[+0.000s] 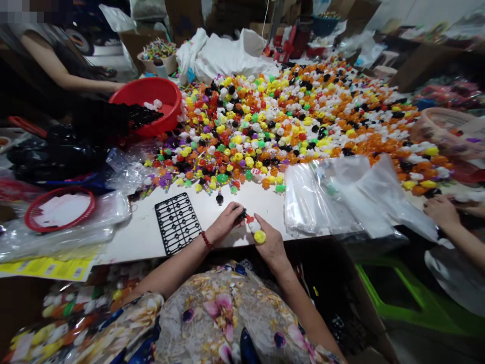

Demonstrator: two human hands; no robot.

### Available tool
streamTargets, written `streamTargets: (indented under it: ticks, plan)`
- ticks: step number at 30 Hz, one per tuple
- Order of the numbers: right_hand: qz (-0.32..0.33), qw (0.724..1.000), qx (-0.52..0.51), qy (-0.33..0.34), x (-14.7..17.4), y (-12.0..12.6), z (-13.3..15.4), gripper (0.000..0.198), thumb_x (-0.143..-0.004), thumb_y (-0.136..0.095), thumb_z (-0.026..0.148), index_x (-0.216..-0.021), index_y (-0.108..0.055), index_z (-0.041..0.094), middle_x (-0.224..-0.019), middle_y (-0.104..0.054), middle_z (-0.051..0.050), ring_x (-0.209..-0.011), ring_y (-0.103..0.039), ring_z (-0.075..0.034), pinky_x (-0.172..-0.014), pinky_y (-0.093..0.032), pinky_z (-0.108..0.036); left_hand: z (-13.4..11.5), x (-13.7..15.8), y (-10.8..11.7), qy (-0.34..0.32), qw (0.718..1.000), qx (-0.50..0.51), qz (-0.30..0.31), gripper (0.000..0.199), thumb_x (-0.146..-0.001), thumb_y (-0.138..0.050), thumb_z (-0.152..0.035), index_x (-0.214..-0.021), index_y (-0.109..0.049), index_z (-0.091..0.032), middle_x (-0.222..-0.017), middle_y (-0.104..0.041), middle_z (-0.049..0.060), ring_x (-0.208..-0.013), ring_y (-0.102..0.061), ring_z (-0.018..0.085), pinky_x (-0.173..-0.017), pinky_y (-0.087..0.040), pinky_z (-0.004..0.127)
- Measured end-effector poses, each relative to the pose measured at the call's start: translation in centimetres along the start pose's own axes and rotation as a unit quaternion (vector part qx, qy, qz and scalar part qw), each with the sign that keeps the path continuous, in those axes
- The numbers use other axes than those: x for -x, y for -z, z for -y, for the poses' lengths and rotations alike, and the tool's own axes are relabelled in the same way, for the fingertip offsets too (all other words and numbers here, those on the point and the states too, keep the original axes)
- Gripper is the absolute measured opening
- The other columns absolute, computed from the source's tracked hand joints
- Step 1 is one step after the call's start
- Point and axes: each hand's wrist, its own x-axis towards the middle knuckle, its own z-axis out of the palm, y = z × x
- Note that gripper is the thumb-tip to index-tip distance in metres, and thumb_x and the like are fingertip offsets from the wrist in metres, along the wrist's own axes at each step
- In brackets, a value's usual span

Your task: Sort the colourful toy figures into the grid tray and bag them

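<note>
My left hand (227, 222), with a red bead bracelet at the wrist, pinches a small black plastic piece (243, 214) between its fingertips. Close beside it, my right hand (272, 246) is closed on a few small toy pieces: a red one (250, 219), a white one (253, 227) and a yellow one (259, 236). Whether these are joined together I cannot tell. Left of my hands lies a flat black plastic grid (178, 222) with rows of small knobs. One loose black piece (219, 198) sits on the white table (142, 222) just beyond my left hand.
A big heap of coloured toy pieces (265, 126) covers the table ahead. Clear plastic bags (322, 197) lie at right. A co-worker's arm (56, 63) reaches to a red basin (151, 93); another person's hand (443, 212) is at far right. A red basket (90, 212) stands left.
</note>
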Motion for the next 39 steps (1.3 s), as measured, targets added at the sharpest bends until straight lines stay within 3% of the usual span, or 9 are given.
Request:
streamTargets:
  ticks: [5, 11, 15, 21, 27, 29, 34, 36, 39]
  plan:
    - [0.008, 1.000, -0.006, 0.022, 0.3, 0.0, 0.1, 0.045, -0.080, -0.053, 0.022, -0.123, -0.067, 0.018, -0.115, -0.074, -0.010, -0.104, -0.070, -0.024, -0.089, -0.057, -0.033, 0.2, 0.5, -0.3, -0.003, 0.999, -0.033, 0.004, 0.047, -0.076, -0.067, -0.062, -0.083, -0.047, -0.020, -0.064, -0.052, -0.007, -0.057, -0.049, 0.009, -0.058, -0.038, 0.023]
    - [0.028, 0.999, -0.032, 0.006, 0.1, 0.2, 1.0, 0.032, -0.081, -0.051, 0.022, -0.105, -0.072, 0.020, -0.093, -0.074, -0.008, -0.083, -0.068, -0.021, -0.075, -0.055, -0.029, 0.8, 0.6, 0.0, -0.027, 0.990, -0.136, -0.002, 0.043, -0.085, -0.052, -0.065, -0.079, -0.045, -0.022, -0.053, -0.046, -0.009, -0.047, -0.041, 0.009, -0.051, -0.032, 0.024]
    - [0.031, 0.997, -0.074, -0.008, 0.0, 0.2, 0.9, 0.025, -0.082, -0.051, 0.026, -0.093, -0.072, 0.021, -0.086, -0.073, -0.006, -0.077, -0.066, -0.020, -0.071, -0.053, -0.029, 0.5, 0.5, 0.4, -0.029, 0.977, -0.209, 0.002, 0.039, -0.087, -0.052, -0.059, -0.076, -0.045, -0.023, -0.051, -0.047, -0.008, -0.047, -0.040, 0.010, -0.050, -0.030, 0.024]
    - [0.046, 0.994, -0.089, -0.042, 0.0, 0.0, 0.5, 0.022, -0.083, -0.053, 0.037, -0.074, -0.066, 0.021, -0.067, -0.067, -0.003, -0.060, -0.058, -0.017, -0.059, -0.048, -0.027, 0.4, 1.3, -0.2, 0.039, 0.977, -0.208, 0.027, 0.034, -0.092, -0.046, -0.054, -0.076, -0.040, -0.024, -0.054, -0.041, -0.008, -0.047, -0.037, 0.011, -0.048, -0.028, 0.025]
    - [0.022, 0.996, -0.062, -0.056, 0.9, -1.9, 0.7, 0.021, -0.080, -0.050, 0.030, -0.078, -0.068, 0.020, -0.074, -0.070, -0.007, -0.066, -0.062, -0.020, -0.061, -0.048, -0.029, 1.5, 2.1, -1.4, -0.038, 0.961, -0.265, -0.070, 0.021, -0.092, -0.052, -0.039, -0.080, -0.043, -0.025, -0.065, -0.048, -0.005, -0.061, -0.048, 0.015, -0.062, -0.034, 0.029]
    - [0.020, 0.996, -0.062, -0.058, 0.5, -2.1, 0.4, 0.021, -0.080, -0.050, 0.029, -0.082, -0.069, 0.020, -0.077, -0.071, -0.007, -0.069, -0.063, -0.021, -0.063, -0.050, -0.029, 1.7, 1.7, -1.6, -0.031, 0.961, -0.262, -0.081, 0.020, -0.091, -0.052, -0.040, -0.081, -0.044, -0.025, -0.066, -0.050, -0.004, -0.063, -0.049, 0.016, -0.063, -0.036, 0.029]
    - [-0.012, 0.998, -0.006, -0.068, -2.6, 0.0, -3.2, 0.032, -0.077, -0.053, 0.025, -0.103, -0.071, 0.022, -0.087, -0.073, -0.006, -0.081, -0.066, -0.024, -0.074, -0.055, -0.034, 1.5, 0.2, -0.7, -0.009, 0.958, -0.265, -0.112, 0.020, -0.094, -0.045, -0.042, -0.085, -0.046, -0.025, -0.063, -0.050, -0.003, -0.061, -0.051, 0.017, -0.064, -0.040, 0.030]
    - [-0.056, 0.996, 0.055, -0.046, -3.8, 1.0, -5.0, 0.041, -0.074, -0.055, 0.020, -0.113, -0.069, 0.021, -0.101, -0.072, -0.010, -0.095, -0.065, -0.029, -0.085, -0.054, -0.040, 0.9, -0.5, 0.5, -0.058, 0.936, -0.303, -0.168, 0.014, -0.090, -0.053, -0.037, -0.091, -0.049, -0.024, -0.073, -0.054, 0.000, -0.070, -0.055, 0.019, -0.072, -0.043, 0.032]
    - [-0.112, 0.988, 0.106, 0.027, -4.6, 1.0, -6.5, 0.052, -0.071, -0.054, 0.014, -0.122, -0.065, 0.017, -0.121, -0.067, -0.015, -0.113, -0.060, -0.032, -0.101, -0.048, -0.050, -0.3, -1.6, 3.0, -0.139, 0.878, -0.382, -0.252, 0.022, -0.081, -0.064, -0.026, -0.098, -0.051, -0.022, -0.099, -0.056, 0.008, -0.094, -0.057, 0.025, -0.088, -0.045, 0.037]
